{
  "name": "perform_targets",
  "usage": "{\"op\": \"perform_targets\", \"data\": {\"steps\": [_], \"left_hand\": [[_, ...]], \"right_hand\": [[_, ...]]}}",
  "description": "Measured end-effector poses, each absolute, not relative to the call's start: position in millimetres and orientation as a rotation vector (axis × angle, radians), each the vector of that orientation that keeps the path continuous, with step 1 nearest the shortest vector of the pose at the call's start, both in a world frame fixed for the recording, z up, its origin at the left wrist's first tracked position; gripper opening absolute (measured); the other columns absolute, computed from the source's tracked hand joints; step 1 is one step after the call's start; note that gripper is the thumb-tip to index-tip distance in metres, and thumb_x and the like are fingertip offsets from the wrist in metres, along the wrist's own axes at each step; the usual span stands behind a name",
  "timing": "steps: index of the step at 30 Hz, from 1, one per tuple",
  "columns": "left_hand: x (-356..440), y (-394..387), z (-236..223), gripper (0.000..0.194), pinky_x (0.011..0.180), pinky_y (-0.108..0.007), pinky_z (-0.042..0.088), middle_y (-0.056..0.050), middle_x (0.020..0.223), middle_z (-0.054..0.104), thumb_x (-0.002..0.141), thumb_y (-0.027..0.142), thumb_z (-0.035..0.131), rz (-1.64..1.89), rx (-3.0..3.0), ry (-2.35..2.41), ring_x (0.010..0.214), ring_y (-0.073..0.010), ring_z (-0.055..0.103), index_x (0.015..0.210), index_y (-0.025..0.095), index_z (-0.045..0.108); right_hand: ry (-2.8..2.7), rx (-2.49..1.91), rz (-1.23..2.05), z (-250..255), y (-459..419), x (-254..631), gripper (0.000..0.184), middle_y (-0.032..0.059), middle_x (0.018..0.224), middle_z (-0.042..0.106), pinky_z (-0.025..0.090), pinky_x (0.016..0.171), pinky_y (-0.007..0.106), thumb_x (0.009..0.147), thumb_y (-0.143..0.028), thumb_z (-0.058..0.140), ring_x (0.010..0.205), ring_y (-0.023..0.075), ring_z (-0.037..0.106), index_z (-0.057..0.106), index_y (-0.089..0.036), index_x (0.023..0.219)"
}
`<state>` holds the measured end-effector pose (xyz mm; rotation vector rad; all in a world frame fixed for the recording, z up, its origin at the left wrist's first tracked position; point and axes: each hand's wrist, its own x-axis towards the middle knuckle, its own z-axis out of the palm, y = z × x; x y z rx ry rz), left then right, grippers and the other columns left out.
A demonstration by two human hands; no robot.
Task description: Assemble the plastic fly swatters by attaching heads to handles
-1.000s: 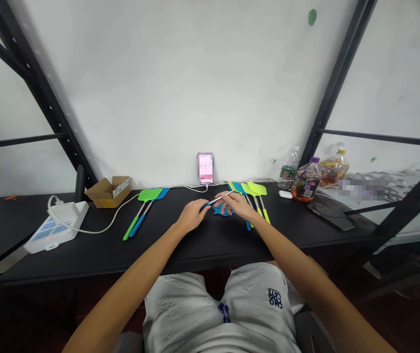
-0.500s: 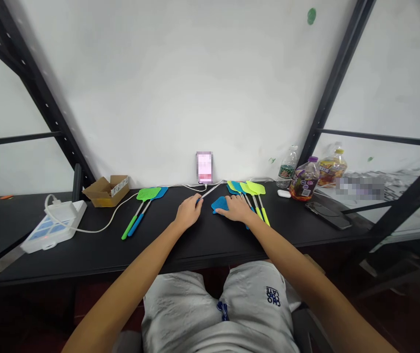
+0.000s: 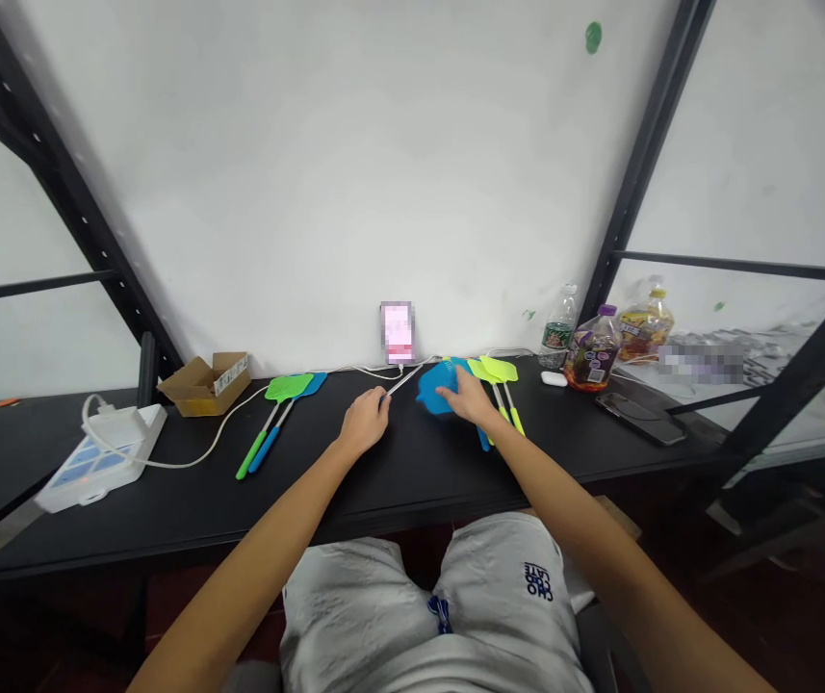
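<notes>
In my left hand, whose fingers are wrapped round it, is a fly swatter rod with a metal shaft and a bit of blue handle showing. My right hand pinches a loose blue fly swatter head, tilted up off the desk and apart from the rod. Right behind that hand lie yellow-green fly swatters and a blue one, whose handle is partly covered. A green fly swatter and a blue fly swatter lie side by side to the left.
A phone leans on the wall with a cable. Leftward on the black desk are an open carton and a power strip. Bottles, an earbud case and a dark phone are at right.
My right hand has raised and tilted the blue swatter head, which lay flatter on the desk under its fingers before. The left hand keeps hold of the rod in nearly the same place.
</notes>
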<state>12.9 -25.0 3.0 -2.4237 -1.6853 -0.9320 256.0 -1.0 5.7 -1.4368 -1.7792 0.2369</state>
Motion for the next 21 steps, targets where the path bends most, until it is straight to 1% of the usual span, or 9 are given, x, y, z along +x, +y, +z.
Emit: {"op": "perform_targets", "data": {"steps": [1,3,6,9,14,17,21], "left_hand": [[12,-23,3,0.022,0.068,-0.028,0.040,-0.006,0.089,0.063,0.096,0.032,0.038,-0.924,-2.426,-1.693,0.083,-0.0199,0.060,0.090,0.021,0.056],[11,-21,2,0.021,0.069,-0.029,0.040,-0.006,0.089,0.063,0.096,0.029,0.038,-0.908,-2.432,-1.708,0.082,-0.0198,0.059,0.089,0.021,0.057],[9,-19,0,0.020,0.070,-0.029,0.041,-0.006,0.090,0.062,0.095,0.025,0.038,-0.907,-2.436,-1.715,0.083,-0.0194,0.058,0.091,0.022,0.058],[8,-19,0,0.019,0.072,-0.029,0.042,-0.005,0.089,0.061,0.094,0.023,0.039,-0.928,-2.445,-1.686,0.083,-0.0186,0.058,0.093,0.022,0.059],[9,-22,3,0.021,0.075,-0.029,0.043,-0.004,0.087,0.060,0.093,0.020,0.039,-0.978,-2.497,-1.613,0.081,-0.0175,0.057,0.091,0.022,0.060],[9,-22,4,0.022,0.074,-0.029,0.043,-0.005,0.087,0.060,0.093,0.020,0.039,-1.001,-2.496,-1.599,0.081,-0.0178,0.057,0.091,0.022,0.061],[8,-21,3,0.023,0.073,-0.029,0.042,-0.005,0.087,0.061,0.093,0.020,0.038,-1.008,-2.466,-1.618,0.082,-0.0181,0.057,0.092,0.022,0.061]], "right_hand": [[-1.663,-1.409,0.238,7,2,261,0.031,0.0104,0.095,0.066,0.047,0.085,0.038,0.082,-0.039,0.063,0.092,0.0255,0.061,0.057,-0.018,0.104],[-1.459,-1.330,0.279,9,6,271,0.026,0.0094,0.098,0.067,0.048,0.086,0.039,0.084,-0.036,0.058,0.092,0.0244,0.062,0.058,-0.019,0.102],[-1.308,-1.147,0.445,13,9,283,0.030,0.0079,0.099,0.068,0.051,0.082,0.036,0.081,-0.040,0.059,0.088,0.0218,0.064,0.060,-0.018,0.101],[-1.368,-1.029,0.560,15,8,282,0.031,0.0064,0.095,0.069,0.053,0.079,0.034,0.080,-0.041,0.060,0.085,0.0201,0.065,0.062,-0.017,0.099],[-1.421,-1.061,0.477,14,6,274,0.028,0.0064,0.095,0.070,0.052,0.081,0.036,0.079,-0.039,0.061,0.086,0.0207,0.064,0.063,-0.018,0.097],[-1.397,-1.047,0.492,13,7,275,0.029,0.0062,0.095,0.069,0.053,0.080,0.036,0.080,-0.039,0.060,0.084,0.0202,0.065,0.063,-0.018,0.100],[-1.368,-1.048,0.497,11,8,277,0.030,0.0063,0.095,0.069,0.053,0.079,0.035,0.079,-0.040,0.061,0.083,0.0199,0.065,0.063,-0.018,0.099]]}}
